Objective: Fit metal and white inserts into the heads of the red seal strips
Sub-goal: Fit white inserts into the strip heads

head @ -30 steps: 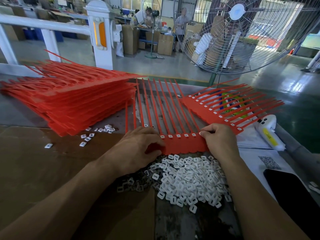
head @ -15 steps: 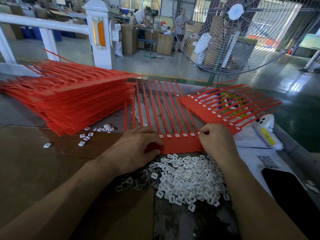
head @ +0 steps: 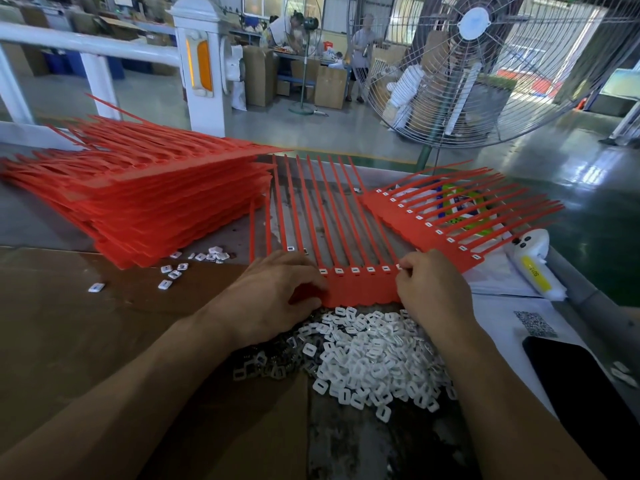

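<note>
A red comb of seal strips (head: 360, 287) lies flat before me, tails pointing away, with white inserts seated in several of its heads. My left hand (head: 277, 289) grips the comb's left end, fingers curled over its heads and thumb under its near edge. My right hand (head: 429, 289) is curled at the right end, fingertips pinched at the last head; what they pinch is hidden. A heap of white inserts (head: 374, 355) lies just below the comb, with darker metal inserts (head: 273, 362) at its left.
A tall stack of red combs (head: 145, 199) fills the left. A filled comb (head: 433, 226) lies angled at right. Loose inserts (head: 180, 268) are scattered near the stack. A white device (head: 533, 261), a black phone (head: 581, 393) and a big fan (head: 485, 64) sit to the right.
Both hands stay on the comb almost unmoved. The view has shifted slightly.
</note>
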Available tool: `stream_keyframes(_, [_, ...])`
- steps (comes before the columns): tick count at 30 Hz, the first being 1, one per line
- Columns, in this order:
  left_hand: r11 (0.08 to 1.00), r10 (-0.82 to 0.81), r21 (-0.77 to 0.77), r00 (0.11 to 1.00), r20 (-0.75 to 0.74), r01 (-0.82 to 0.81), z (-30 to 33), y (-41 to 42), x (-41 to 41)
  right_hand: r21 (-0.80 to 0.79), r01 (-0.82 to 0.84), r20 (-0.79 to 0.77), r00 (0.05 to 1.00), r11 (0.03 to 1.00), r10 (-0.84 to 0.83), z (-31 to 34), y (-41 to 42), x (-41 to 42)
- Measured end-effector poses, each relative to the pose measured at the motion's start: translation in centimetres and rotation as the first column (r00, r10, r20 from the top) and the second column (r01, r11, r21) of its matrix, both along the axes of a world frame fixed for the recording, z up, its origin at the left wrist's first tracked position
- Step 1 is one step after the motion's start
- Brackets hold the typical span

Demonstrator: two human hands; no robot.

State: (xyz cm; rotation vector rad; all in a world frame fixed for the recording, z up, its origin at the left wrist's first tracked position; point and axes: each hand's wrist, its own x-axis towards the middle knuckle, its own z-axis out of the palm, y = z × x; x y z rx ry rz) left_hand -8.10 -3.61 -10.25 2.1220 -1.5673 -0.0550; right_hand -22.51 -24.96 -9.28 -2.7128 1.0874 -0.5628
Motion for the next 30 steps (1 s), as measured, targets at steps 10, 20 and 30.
stream_keyframes(10, [1.0, 0.006, 0.006, 1.0, -0.005, -0.006, 0.0, 0.0, 0.0, 0.107, -0.023, 0.147, 0.989, 0.994, 0.007, -0.2, -0.2, -0.4])
stream_keyframes(20, [1.0, 0.013, 0.008, 1.0, 0.005, -0.013, 0.1, 0.0, 0.0, -0.101, -0.013, -0.132, 0.991, 0.995, 0.0, 0.3, 0.5, 0.2])
stream_keyframes(30, [0.989, 0.052, -0.138, 0.999, 0.003, -0.051, 1.0, 0.5, 0.4, -0.062, -0.025, -0.114, 0.993, 0.998, 0.018, 0.8, 0.6, -0.6])
